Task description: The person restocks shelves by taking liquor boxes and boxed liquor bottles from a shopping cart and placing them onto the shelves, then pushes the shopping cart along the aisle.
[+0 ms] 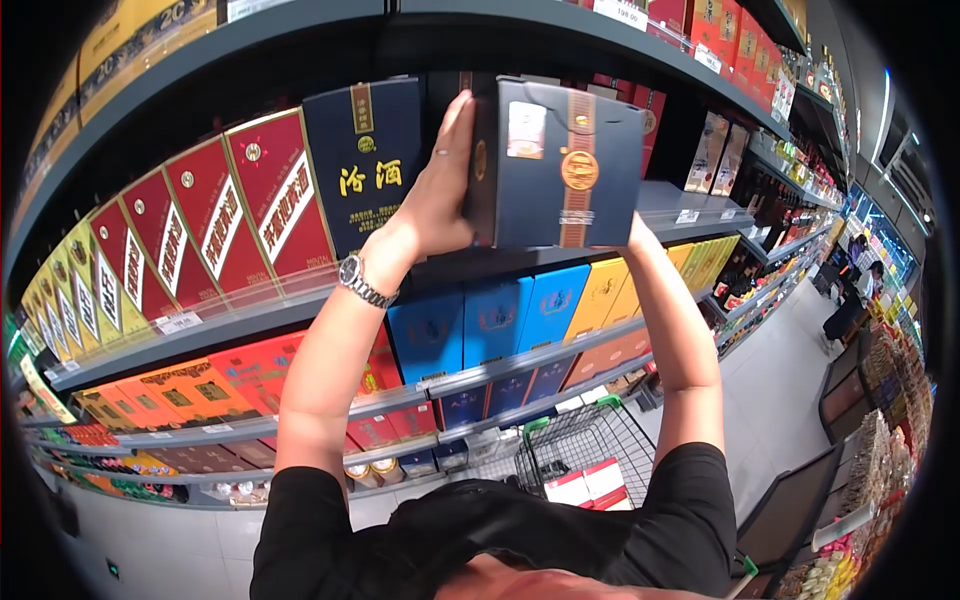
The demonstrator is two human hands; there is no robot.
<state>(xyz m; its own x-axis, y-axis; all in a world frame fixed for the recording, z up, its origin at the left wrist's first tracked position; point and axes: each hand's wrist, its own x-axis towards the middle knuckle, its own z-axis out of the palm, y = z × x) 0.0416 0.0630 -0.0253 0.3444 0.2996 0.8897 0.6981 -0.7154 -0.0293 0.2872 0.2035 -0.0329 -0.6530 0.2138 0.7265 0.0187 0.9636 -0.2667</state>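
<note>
A dark blue box (540, 190) with a brown and gold band is held up in front of the shelf. My left hand (442, 195) presses flat against its left side, and a metal watch is on that wrist. My right hand (634, 235) is at the box's right side, mostly hidden behind it, with its fingers out of sight. Just left of my left hand stands another dark blue box (365, 150) with gold characters. Red boxes (275, 190) with white diagonal labels stand beside that one.
Blue boxes (497, 318) and yellow boxes (600, 295) fill the shelf below. A wire shopping cart (575, 440) holding red and white boxes (602, 482) stands low in front of me. A person (868, 285) is far off along the right-hand aisle.
</note>
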